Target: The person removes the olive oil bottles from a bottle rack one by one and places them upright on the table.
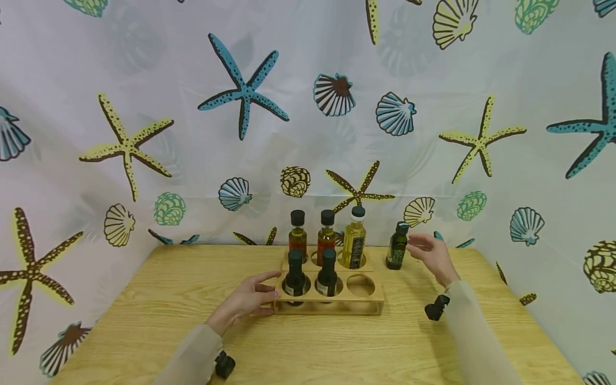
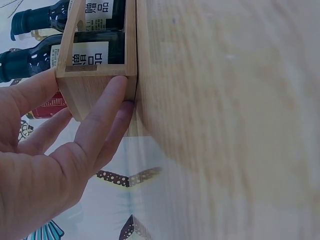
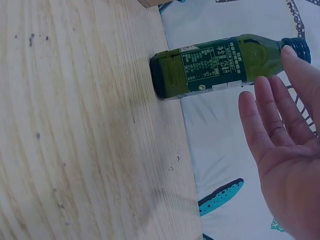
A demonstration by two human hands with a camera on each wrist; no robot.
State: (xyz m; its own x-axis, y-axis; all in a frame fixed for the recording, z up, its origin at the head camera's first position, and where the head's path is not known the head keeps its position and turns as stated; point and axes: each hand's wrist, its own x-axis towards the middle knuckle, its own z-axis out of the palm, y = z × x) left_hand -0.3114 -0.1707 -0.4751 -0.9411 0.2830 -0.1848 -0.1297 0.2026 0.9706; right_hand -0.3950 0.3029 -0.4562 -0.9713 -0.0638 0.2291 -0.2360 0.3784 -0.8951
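My left hand touches the left end of a two-tier wooden bottle rack. In the left wrist view, its extended fingers lie against the end panel. Two dark bottles with dark caps stand in the rack's front row, and the front right hole is vacant. My right hand is beside a small green glass bottle that stands upright on the table, right of the rack. In the right wrist view, its fingers are extended near the bottle's neck and cap, not wrapped around it.
Behind the dark bottles, the rack's back row holds two red-labelled bottles and a taller yellow oil bottle. The wooden table ends at a white curtain printed with starfish and shells.
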